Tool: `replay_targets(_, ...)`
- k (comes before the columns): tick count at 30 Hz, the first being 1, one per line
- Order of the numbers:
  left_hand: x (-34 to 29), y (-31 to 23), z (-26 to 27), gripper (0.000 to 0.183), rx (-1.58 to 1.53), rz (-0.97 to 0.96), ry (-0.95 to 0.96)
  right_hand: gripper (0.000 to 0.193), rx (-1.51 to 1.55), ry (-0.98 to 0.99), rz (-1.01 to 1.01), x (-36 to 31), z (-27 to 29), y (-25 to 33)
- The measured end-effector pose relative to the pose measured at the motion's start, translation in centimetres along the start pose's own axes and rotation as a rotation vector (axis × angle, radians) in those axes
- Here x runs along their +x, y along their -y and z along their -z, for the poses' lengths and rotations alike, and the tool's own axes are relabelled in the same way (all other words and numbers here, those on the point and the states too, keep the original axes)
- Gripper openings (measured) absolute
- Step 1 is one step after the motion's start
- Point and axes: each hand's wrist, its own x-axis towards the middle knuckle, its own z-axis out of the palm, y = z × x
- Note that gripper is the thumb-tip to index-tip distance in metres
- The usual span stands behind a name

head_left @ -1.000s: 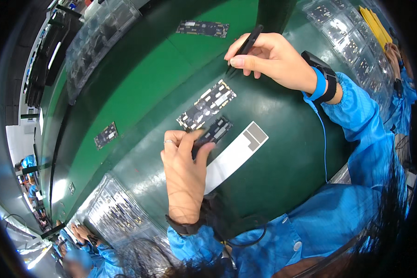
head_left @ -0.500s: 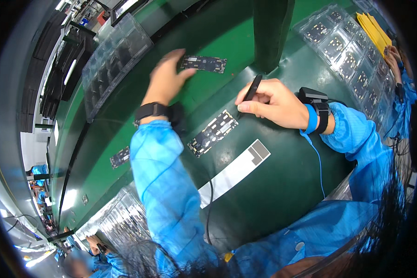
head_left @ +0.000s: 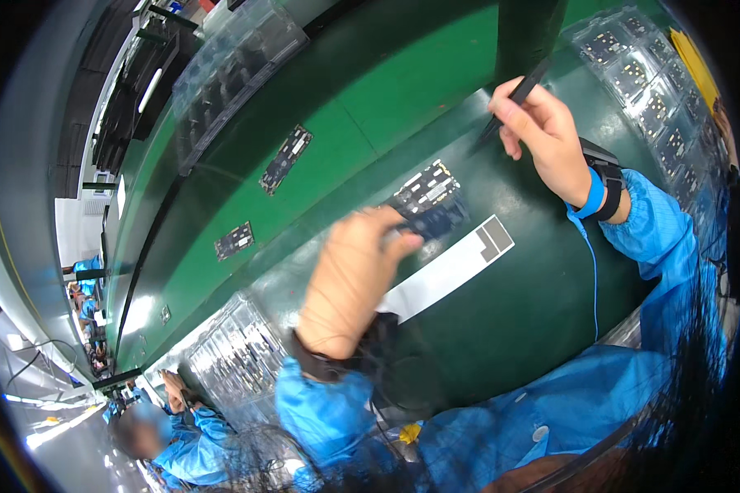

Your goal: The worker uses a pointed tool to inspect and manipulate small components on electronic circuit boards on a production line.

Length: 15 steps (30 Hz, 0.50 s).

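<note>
My left hand (head_left: 349,271) grips the edge of a dark circuit board (head_left: 441,223) between thumb and fingers; the board is smeared by motion. Just beyond it, a second circuit board (head_left: 429,187) with pale components lies on the dark green mat, its near part covered by the held one. To the right, my right hand (head_left: 547,144) is raised, closed around a slim black pen-like tool (head_left: 532,80), its dark tip slanting down and left. A white strip (head_left: 440,281) with a grey patterned end lies on the mat below the boards, partly hidden by my left hand.
On the bright green belt lie another circuit board (head_left: 286,160) and a smaller-looking one (head_left: 234,241). Clear trays of boards (head_left: 658,111) fill the far right; another tray (head_left: 234,349) is at lower left. A dark post (head_left: 528,37) stands at the back. A co-worker sits at lower left.
My left hand has come back from the belt toward me with a circuit board, uncovering another board on the belt. My right hand with the tool has moved away, up and right. The view has shifted.
</note>
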Motion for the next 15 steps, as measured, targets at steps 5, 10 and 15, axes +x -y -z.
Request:
replay_targets(5, -1.9, -1.0, -3.5, 0.032, -0.051, 0.157, -0.114, 0.019, -0.003, 0.369, -0.244, -1.4, -0.8, 0.7)
replay_targets(10, -4.6, -2.8, -5.9, 0.064, 0.415, 0.044, -0.346, 0.018, 0.040, 0.630, -0.334, -1.3, 0.1, 1.2)
replay_targets(15, -7.5, -7.3, -10.9, 0.076, 0.069, -0.077, -0.086, 0.021, -0.295, 0.882, 0.006, -1.1, 1.3, 0.6)
